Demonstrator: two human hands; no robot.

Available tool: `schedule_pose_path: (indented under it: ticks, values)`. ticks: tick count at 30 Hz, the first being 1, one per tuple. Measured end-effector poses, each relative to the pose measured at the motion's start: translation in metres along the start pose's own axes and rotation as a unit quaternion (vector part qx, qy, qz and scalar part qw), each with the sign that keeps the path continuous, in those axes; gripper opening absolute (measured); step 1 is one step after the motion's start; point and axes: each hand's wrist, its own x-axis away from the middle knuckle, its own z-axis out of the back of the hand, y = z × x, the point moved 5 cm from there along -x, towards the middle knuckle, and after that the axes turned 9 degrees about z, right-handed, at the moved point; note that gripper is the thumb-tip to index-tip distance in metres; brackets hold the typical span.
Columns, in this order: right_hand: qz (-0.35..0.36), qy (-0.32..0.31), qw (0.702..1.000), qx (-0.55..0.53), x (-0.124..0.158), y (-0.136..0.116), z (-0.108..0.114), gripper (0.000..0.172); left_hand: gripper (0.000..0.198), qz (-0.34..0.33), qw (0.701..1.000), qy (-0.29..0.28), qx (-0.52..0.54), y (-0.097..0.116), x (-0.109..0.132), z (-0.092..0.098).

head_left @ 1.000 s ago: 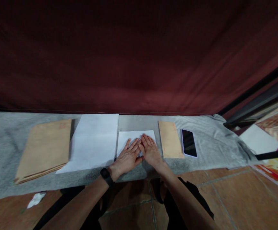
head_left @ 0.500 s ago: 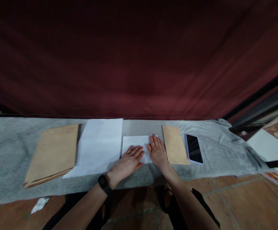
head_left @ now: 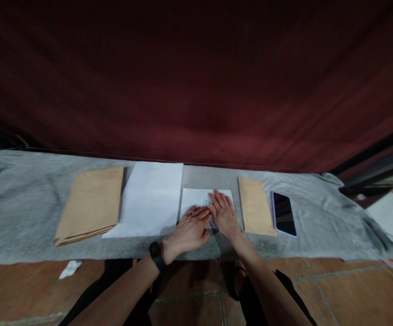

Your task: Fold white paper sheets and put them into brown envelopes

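A small white sheet of paper [head_left: 196,195], seemingly folded, lies in front of me on the grey cloth. My left hand [head_left: 192,227], with a black band on its wrist, rests over its lower part, fingers stretched to the right. Flat on its right half is my right hand [head_left: 224,215], fingers extended and pointing away from me. The fingertips of both hands meet near the sheet's middle. To the left lies a stack of larger white paper [head_left: 153,199]. A single brown envelope [head_left: 257,206] sits just right of my right hand.
Several brown envelopes [head_left: 92,199] are stacked at the left, beside the white paper. A phone [head_left: 284,213] with a pale purple edge lies at the right. Grey cloth [head_left: 321,217] covers the narrow surface. Behind it hangs a dark red curtain [head_left: 196,90]. Crumpled white paper [head_left: 70,269] lies on the tiled floor.
My view has shifted, so things on the cloth appear further right. My left hand has moved closer to my right hand, and their fingers now touch on the small sheet.
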Motion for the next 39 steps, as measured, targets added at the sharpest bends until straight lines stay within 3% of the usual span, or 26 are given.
schedule_pose_path:
  ticks: [4,11,23,31,39]
  values:
    - [-0.015,-0.003,1.0,0.023,0.001,-0.001,0.001,0.048,0.05,0.073,0.996,0.045,-0.024,-0.005,-0.01,-0.012]
    - [-0.024,0.021,0.998,0.053,0.003,0.004,-0.004,0.05,0.055,0.099,0.988,0.084,-0.084,-0.015,-0.026,-0.035]
    - [-0.097,0.082,0.99,0.053,0.016,0.026,-0.008,0.053,0.056,0.11,0.987,0.088,-0.075,-0.027,-0.031,-0.031]
    - [0.018,0.023,0.999,-0.019,0.007,0.0,-0.003,0.052,0.053,0.075,0.992,0.064,-0.078,-0.021,-0.034,-0.035]
    - [-0.012,0.018,0.999,0.023,0.009,0.006,-0.006,0.051,0.055,0.085,0.99,0.076,-0.078,-0.028,-0.034,-0.034]
